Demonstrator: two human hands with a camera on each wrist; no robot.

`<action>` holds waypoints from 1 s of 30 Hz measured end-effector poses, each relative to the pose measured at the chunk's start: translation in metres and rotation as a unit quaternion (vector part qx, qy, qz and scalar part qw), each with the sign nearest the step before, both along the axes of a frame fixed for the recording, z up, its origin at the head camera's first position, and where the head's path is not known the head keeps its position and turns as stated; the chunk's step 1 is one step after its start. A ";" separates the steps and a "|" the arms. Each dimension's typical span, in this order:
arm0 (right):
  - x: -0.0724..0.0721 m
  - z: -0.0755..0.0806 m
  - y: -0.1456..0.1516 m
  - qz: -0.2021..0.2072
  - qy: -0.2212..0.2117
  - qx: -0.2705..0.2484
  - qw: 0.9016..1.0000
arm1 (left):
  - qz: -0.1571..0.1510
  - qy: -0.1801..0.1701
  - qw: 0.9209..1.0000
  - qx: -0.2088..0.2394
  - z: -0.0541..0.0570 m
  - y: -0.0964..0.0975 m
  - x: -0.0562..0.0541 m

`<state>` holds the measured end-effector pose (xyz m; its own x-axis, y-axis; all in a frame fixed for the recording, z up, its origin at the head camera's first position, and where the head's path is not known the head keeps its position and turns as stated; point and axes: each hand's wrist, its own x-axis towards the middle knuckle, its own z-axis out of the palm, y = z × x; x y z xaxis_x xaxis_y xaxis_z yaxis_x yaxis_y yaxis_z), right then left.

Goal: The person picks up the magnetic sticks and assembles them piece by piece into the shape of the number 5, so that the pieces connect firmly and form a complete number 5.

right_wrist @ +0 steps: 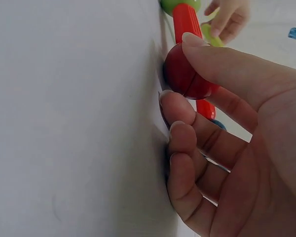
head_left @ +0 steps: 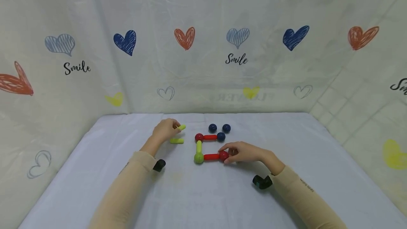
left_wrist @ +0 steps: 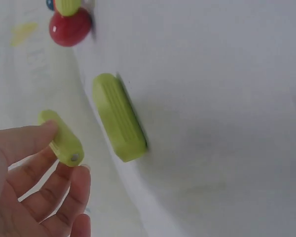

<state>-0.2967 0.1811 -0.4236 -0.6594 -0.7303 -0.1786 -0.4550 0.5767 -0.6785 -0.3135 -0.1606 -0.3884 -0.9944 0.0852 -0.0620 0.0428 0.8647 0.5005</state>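
Between thumb and fingers, my left hand point(head_left: 165, 129) pinches a yellow-green rod point(left_wrist: 64, 140) above the table; a hole shows in its end. A second yellow-green rod point(head_left: 176, 141) lies on the cloth just below that hand. My right hand point(head_left: 245, 152) holds a dark red ball point(right_wrist: 185, 74), its thumb on top and fingers curled beside it. That ball joins a red rod point(head_left: 211, 157) leading to a green ball point(head_left: 198, 158). From there an upright yellow-green rod point(head_left: 199, 146) reaches another red ball point(head_left: 199, 137), then a red rod point(head_left: 210, 137) and a dark blue ball point(head_left: 220, 136).
Two loose dark blue balls, a left one point(head_left: 212, 128) and a right one point(head_left: 226, 128), lie behind the joined pieces. White cloth covers the table point(head_left: 190, 197). A hanging sheet point(head_left: 203, 6) printed with hearts stands along the back and sides.
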 end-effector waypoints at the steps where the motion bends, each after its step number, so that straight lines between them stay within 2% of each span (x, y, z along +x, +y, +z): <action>1: 0.000 0.001 0.000 -0.001 0.000 0.000 1.000 | -0.005 0.007 1.000 -0.001 0.002 0.000 0.003; 6: 0.001 0.002 0.001 -0.002 -0.003 0.003 1.000 | -0.028 0.020 0.999 0.014 0.005 0.004 0.022; 11: 0.001 0.000 0.001 -0.002 -0.005 0.002 1.000 | -0.048 0.011 0.997 0.054 0.002 0.013 0.041; 16: -0.001 0.000 0.001 0.003 -0.003 -0.003 1.000 | -0.062 -0.011 0.993 0.100 0.001 0.022 0.057; 22: -0.003 0.002 0.003 0.005 -0.013 -0.001 1.000 | -0.089 -0.047 0.983 0.152 -0.001 0.034 0.075; 30: -0.009 0.002 0.004 -0.006 -0.057 -0.008 0.998 | -0.151 -0.089 0.966 0.189 -0.012 0.052 0.095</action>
<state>-0.3053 0.1848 -0.4220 -0.6445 -0.7257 -0.2407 -0.3672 0.5699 -0.7351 -0.2186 -0.1087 -0.4002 -0.8974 0.4195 -0.1367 0.1491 0.5801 0.8008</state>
